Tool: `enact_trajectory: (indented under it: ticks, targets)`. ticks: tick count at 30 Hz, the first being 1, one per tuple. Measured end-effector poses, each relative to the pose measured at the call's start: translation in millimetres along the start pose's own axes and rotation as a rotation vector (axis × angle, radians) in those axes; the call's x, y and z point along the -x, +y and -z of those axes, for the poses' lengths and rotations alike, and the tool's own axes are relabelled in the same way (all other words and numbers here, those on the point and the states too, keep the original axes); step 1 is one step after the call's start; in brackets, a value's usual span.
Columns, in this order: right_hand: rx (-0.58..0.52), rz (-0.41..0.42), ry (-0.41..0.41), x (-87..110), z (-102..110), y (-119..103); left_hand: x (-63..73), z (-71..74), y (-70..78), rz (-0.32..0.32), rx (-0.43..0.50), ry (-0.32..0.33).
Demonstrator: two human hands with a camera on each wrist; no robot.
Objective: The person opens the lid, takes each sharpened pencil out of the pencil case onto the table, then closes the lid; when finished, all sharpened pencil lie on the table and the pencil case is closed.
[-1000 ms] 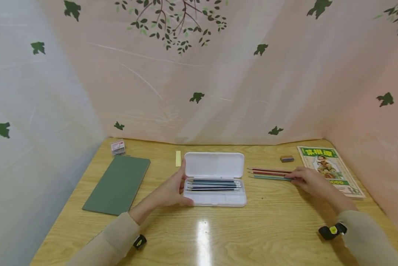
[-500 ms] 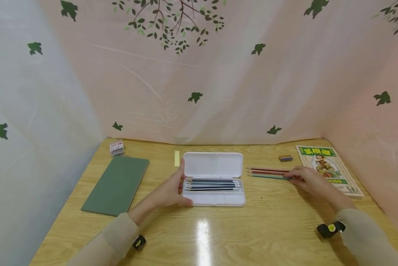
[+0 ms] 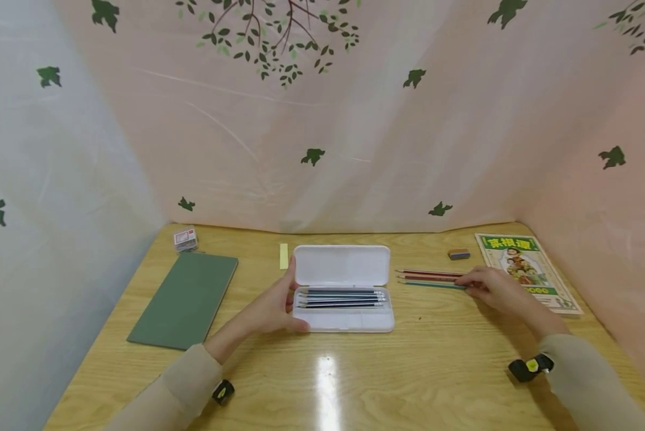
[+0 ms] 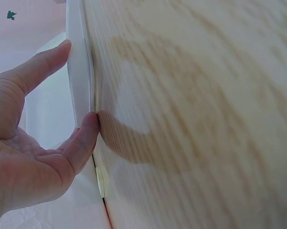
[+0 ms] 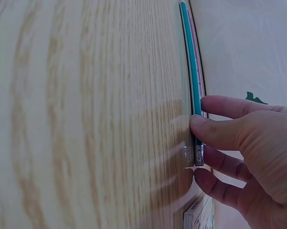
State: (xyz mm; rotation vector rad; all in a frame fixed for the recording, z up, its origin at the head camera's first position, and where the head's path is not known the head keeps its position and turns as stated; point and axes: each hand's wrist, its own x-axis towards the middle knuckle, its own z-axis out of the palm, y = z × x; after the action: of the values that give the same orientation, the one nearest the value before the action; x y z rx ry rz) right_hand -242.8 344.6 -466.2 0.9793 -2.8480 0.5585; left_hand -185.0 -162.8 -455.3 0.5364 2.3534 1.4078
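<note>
A white pencil case [image 3: 376,322] lies with its lid up on the table in the head view, several dark striped pencils [image 3: 344,299] in its tray. My left hand [image 3: 270,308] grips the case's left end, thumb at the front corner and fingers along the side. In the left wrist view, the thumb and a fingertip touch the case's white wall [image 4: 79,71]. To the right, my right hand [image 3: 494,290] pinches a teal pencil [image 5: 191,52] near its metal-capped end, between thumb and forefinger. Two reddish pencils [image 3: 424,275] lie just behind it, their right ends hidden by the hand.
A green notebook [image 3: 184,299] lies at left, a small clear box [image 3: 185,239] behind it. Pale yellow sticky notes [image 3: 283,256] sit behind the left hand. An eraser [image 3: 459,254] and an illustrated booklet [image 3: 516,248] lie at right. A printed curtain [image 3: 236,161] encloses the table.
The head view has shifted slightly, moving the whole scene a little leftward. Both hands keep their places on the case and the teal pencil.
</note>
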Motion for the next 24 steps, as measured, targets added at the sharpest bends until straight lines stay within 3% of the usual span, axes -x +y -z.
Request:
enact_trajectory:
  ticks: [6,17,24]
  targets:
    - [-0.01,-0.034,-0.002,-1.1,1.4,-2.3,-0.6,-0.1,1.6,-0.023,-0.002,0.008]
    - [0.022,-0.019,0.032,-0.6,-1.2,-3.1,1.9,-1.0,2.2,-0.042,0.014,0.005]
    - [0.065,-0.004,0.064,-8.9,4.0,-17.7,0.8,-0.1,0.8,-0.027,0.009,-0.001]
